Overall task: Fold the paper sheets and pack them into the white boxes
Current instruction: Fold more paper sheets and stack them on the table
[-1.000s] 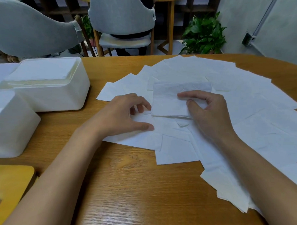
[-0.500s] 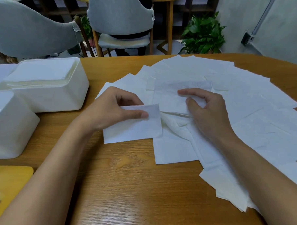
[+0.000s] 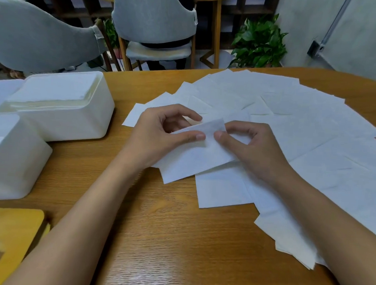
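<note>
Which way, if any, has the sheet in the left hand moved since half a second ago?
Yes. The sheet moved right, away from the far white box, toward the right hand.

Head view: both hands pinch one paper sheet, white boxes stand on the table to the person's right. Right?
Wrong side. The head view shows the white boxes on the table to the person's left. The rest holds: left hand and right hand both pinch one paper sheet.
</note>
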{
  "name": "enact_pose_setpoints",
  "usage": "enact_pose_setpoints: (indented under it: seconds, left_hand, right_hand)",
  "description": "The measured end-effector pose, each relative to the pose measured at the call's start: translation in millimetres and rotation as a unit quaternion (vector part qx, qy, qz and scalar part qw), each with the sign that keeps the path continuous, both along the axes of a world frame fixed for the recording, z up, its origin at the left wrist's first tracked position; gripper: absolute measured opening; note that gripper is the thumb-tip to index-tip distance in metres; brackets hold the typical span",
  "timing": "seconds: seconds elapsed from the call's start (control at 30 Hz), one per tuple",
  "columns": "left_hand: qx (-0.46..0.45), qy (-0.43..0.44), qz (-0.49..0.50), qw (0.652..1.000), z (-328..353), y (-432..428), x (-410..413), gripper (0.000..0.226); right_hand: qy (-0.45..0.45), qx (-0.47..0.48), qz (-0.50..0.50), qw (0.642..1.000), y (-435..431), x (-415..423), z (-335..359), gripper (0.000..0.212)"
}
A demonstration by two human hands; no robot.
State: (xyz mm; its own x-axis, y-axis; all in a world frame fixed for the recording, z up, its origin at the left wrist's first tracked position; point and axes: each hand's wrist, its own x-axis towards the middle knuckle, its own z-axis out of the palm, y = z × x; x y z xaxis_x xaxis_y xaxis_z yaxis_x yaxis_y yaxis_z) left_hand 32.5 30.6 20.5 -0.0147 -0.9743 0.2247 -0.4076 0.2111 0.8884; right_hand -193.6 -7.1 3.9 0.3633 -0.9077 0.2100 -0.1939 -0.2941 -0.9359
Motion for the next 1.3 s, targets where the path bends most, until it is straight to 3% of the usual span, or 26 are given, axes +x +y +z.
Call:
enact_pose_setpoints:
  seconds: [0.13, 0.3, 0.43, 0.57, 0.7, 0.83, 0.97, 1.07, 1.17, 1.3]
  left_hand:
    - [-0.002, 0.035, 0.017, 0.999, 2, -1, 4, 0.032]
    - [-0.008, 0.030, 0.025, 0.999, -1, -2, -3, 0.030]
    - [-0.016, 0.029, 0.022, 0.999, -4, -2, -8, 0.029]
    - [-0.036, -0.003, 0.036, 0.999, -8, -2, -9, 0.032]
    - [-0.096, -0.079, 0.090, 0.988, -15, -5, -10, 0.038]
    - [-0.027, -0.024, 0.075, 0.997, -18, -8, -10, 0.031]
    - [-0.051, 0.013, 0.102, 0.993, -20, -9, -11, 0.033]
    - [-0.055, -0.029, 0.112, 0.992, -22, -5, -14, 0.036]
    - [-0.033, -0.126, 0.006, 0.991, -23, -1, -17, 0.034]
    - [-0.029, -0.287, -0.093, 0.953, -30, 1, -22, 0.042]
  right_hand:
    - [0.007, 0.017, 0.021, 1.000, 0, -1, 2, 0.013]
    - [0.040, -0.001, 0.067, 0.997, 2, -1, 0, 0.059]
    - [0.028, -0.007, 0.100, 0.995, 2, -2, 0, 0.073]
    - [0.030, -0.027, 0.115, 0.993, 3, -3, -1, 0.067]
    - [0.022, -0.049, 0.112, 0.992, 2, -3, 0, 0.045]
    - [-0.005, -0.039, 0.060, 0.997, -3, -7, -1, 0.028]
    - [0.032, -0.018, 0.038, 0.999, -9, -12, -4, 0.028]
    - [0.008, -0.026, -0.046, 0.999, -17, -18, -6, 0.032]
    - [-0.005, -0.020, -0.106, 0.994, -24, -20, -9, 0.033]
    - [-0.001, -0.017, -0.122, 0.992, -24, -18, -11, 0.034]
